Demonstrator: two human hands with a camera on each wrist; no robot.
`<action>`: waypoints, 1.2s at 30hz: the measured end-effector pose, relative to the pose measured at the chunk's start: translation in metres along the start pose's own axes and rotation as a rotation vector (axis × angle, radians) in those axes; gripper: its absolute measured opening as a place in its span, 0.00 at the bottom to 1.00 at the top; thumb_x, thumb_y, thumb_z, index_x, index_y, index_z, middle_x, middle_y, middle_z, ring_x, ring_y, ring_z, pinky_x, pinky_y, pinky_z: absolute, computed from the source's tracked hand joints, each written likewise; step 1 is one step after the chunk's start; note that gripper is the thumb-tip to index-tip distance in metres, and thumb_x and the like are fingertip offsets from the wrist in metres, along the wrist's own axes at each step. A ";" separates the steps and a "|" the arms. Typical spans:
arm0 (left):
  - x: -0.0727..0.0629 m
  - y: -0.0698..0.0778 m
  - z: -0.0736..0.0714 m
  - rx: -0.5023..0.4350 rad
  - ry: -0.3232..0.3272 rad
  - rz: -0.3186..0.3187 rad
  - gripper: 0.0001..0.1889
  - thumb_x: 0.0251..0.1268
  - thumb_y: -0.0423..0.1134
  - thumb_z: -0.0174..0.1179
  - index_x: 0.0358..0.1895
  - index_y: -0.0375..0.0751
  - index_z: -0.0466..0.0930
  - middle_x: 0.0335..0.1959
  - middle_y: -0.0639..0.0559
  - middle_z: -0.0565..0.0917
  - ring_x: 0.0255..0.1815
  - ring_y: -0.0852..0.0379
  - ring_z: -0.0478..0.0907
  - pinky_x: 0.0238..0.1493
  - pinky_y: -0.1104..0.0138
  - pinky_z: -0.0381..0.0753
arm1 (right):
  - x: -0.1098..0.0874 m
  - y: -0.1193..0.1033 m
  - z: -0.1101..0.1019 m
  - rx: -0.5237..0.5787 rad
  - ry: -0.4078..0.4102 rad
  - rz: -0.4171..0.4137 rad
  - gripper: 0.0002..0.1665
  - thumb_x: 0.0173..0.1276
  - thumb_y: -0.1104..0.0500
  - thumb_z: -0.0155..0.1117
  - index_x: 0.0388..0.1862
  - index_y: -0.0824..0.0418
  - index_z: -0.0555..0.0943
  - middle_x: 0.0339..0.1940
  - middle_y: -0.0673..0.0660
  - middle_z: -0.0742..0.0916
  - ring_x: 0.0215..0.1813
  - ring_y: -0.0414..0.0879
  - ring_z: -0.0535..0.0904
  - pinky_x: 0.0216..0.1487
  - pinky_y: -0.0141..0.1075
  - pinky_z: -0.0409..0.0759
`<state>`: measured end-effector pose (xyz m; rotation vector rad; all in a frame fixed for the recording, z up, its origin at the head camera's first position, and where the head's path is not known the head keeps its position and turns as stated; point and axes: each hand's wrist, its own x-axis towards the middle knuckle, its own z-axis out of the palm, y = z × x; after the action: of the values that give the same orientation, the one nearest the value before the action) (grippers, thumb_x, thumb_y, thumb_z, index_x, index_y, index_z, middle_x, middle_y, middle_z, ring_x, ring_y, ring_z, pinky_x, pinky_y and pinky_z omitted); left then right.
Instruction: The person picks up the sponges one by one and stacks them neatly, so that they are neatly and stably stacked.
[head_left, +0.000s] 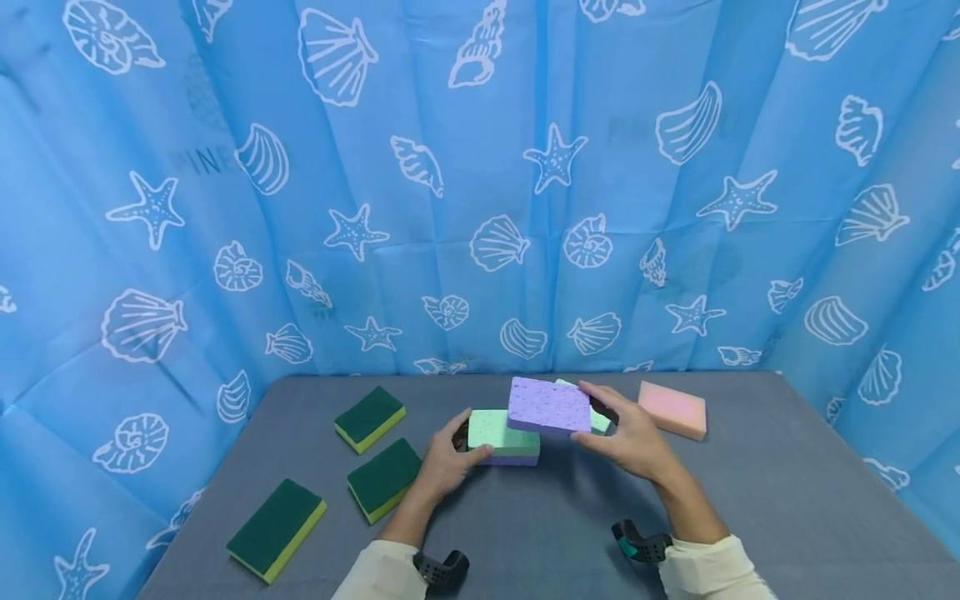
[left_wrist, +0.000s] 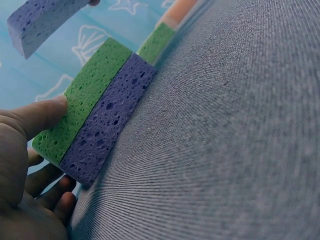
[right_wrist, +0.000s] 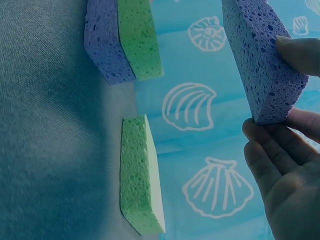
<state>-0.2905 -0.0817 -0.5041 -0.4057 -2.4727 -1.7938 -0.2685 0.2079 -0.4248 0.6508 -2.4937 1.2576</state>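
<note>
My right hand (head_left: 633, 437) holds a purple sponge (head_left: 549, 404) by its right end, thumb on the near side and fingers on the far side. In the right wrist view that purple sponge (right_wrist: 265, 65) hangs in the air, apart from the stack. On the table, a light green sponge (head_left: 497, 427) lies flat over another purple sponge (left_wrist: 110, 120). At the left end of this stack, my left hand (head_left: 444, 462) grips the green sponge, its thumb on the near side. Behind the raised sponge, a second green sponge (right_wrist: 137, 175) rests on the table, partly hidden in the head view.
A pink-orange sponge (head_left: 672, 409) lies to the right of my right hand. To the left are several yellow sponges with dark green tops, one (head_left: 277, 529) nearest the front. A blue shell-patterned curtain (head_left: 480, 192) hangs behind the grey table (head_left: 547, 533).
</note>
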 end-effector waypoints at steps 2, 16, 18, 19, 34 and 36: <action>0.000 0.001 0.000 -0.014 -0.004 0.001 0.38 0.61 0.33 0.67 0.69 0.21 0.58 0.58 0.30 0.73 0.59 0.35 0.69 0.58 0.42 0.67 | 0.001 0.001 0.002 -0.001 -0.001 0.005 0.45 0.54 0.58 0.78 0.68 0.71 0.68 0.63 0.67 0.75 0.59 0.60 0.73 0.55 0.57 0.73; -0.001 0.000 -0.001 -0.005 0.001 -0.005 0.40 0.61 0.41 0.68 0.71 0.29 0.60 0.59 0.38 0.75 0.60 0.42 0.70 0.60 0.47 0.68 | 0.010 0.005 0.017 0.088 -0.054 -0.002 0.46 0.56 0.56 0.77 0.69 0.71 0.67 0.64 0.65 0.75 0.63 0.59 0.71 0.59 0.53 0.71; -0.001 0.000 -0.001 -0.006 -0.003 0.000 0.39 0.61 0.40 0.68 0.71 0.28 0.59 0.59 0.37 0.74 0.61 0.42 0.70 0.60 0.47 0.67 | 0.011 0.005 0.020 0.093 -0.057 -0.005 0.45 0.57 0.56 0.76 0.69 0.71 0.67 0.63 0.66 0.75 0.63 0.59 0.71 0.59 0.54 0.71; -0.001 0.002 -0.001 -0.010 -0.005 0.004 0.39 0.61 0.39 0.68 0.71 0.27 0.59 0.60 0.36 0.74 0.61 0.41 0.70 0.60 0.47 0.67 | 0.012 0.006 0.021 0.096 -0.057 -0.004 0.45 0.57 0.56 0.76 0.69 0.72 0.67 0.63 0.66 0.75 0.63 0.60 0.72 0.58 0.54 0.71; -0.016 0.045 -0.008 -0.040 -0.023 0.003 0.36 0.62 0.32 0.65 0.68 0.19 0.58 0.60 0.28 0.72 0.62 0.35 0.67 0.61 0.43 0.65 | 0.019 0.012 0.038 0.112 -0.082 0.021 0.45 0.57 0.59 0.76 0.69 0.73 0.66 0.67 0.69 0.71 0.65 0.61 0.68 0.60 0.53 0.70; -0.016 0.045 -0.008 -0.042 -0.020 0.008 0.36 0.62 0.32 0.65 0.68 0.20 0.58 0.60 0.29 0.72 0.62 0.35 0.67 0.60 0.43 0.65 | 0.019 0.012 0.041 0.110 -0.084 0.017 0.45 0.57 0.59 0.76 0.69 0.73 0.66 0.66 0.69 0.72 0.65 0.61 0.69 0.60 0.52 0.70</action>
<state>-0.2650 -0.0787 -0.4628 -0.4376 -2.4471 -1.8502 -0.2932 0.1762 -0.4486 0.7235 -2.5157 1.4097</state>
